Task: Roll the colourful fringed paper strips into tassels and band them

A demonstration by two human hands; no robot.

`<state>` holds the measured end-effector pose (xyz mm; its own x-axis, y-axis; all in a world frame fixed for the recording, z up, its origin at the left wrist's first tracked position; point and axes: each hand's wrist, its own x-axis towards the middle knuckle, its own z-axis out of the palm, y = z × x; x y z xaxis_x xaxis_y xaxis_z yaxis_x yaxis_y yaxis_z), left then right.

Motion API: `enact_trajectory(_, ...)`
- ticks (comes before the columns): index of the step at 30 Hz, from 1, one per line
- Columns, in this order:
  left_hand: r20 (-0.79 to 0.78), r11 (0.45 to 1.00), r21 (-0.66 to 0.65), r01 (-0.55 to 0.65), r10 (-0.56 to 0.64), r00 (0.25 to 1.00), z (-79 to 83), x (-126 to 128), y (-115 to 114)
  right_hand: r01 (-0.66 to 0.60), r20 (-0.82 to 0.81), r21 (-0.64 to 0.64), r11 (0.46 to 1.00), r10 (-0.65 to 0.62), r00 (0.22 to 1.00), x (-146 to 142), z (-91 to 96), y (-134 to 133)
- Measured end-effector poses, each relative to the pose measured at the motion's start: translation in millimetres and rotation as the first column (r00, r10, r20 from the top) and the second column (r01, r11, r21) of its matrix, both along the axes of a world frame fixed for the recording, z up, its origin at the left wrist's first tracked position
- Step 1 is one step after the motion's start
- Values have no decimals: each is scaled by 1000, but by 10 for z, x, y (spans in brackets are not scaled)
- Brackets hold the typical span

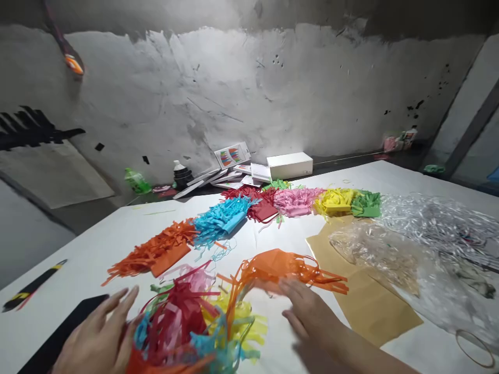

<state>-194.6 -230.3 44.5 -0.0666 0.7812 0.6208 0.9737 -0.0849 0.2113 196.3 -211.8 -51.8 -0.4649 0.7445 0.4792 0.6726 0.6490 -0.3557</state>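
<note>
In front of me lies a heap of mixed fringed tissue paper in red, pink, yellow, blue and orange. My left hand is at its left side with fingers spread, the fingertips clear of the paper. An orange fringed tissue piece arches from the heap toward the right, its strips trailing over brown paper. My right hand reaches to its lower edge, fingers stretched out and thumb apart; the fingertips are slightly blurred where they meet the orange paper.
Fringed bundles in orange, blue, pink, yellow and green line the table. Clear plastic bags lie over brown paper at right. A cutter knife lies left; a white box stands behind.
</note>
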Motion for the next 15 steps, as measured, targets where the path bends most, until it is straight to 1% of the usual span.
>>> enact_trajectory(1,-92,999,-3,47,-47,995,-2,84,178,44,46,25,999,-45,998,-76,-23,173)
enact_trajectory(2,-144,991,-20,131,-133,981,-43,243,336,83,83,56,995,-87,993,-156,-50,342)
enact_trajectory(3,-169,971,-56,234,-241,956,-118,457,475,104,105,79,991,-112,988,-233,-76,499)
enact_trajectory(4,-214,929,-121,349,-368,905,-218,701,597,109,122,98,989,-120,985,-297,-96,635)
enact_trajectory(5,-240,902,-145,407,-431,870,-331,952,705,98,132,111,989,-112,985,-343,-109,744)
enact_trajectory(7,-262,875,-190,446,-483,836,-539,1388,885,56,152,134,989,-77,985,-353,-102,865)
enact_trajectory(9,-270,855,-209,474,-517,812,-659,1670,1006,21,169,163,986,-48,984,-253,-51,853)
enact_trajectory(11,-267,834,-201,513,-551,791,-674,1817,1032,-3,178,188,982,-32,983,-76,34,730)
enact_trajectory(13,-257,812,-162,561,-584,770,-634,1908,935,-6,161,202,979,-28,987,117,128,540)
enact_trajectory(15,-250,782,-85,618,-617,746,-611,2007,726,6,113,260,966,-37,993,276,194,322)
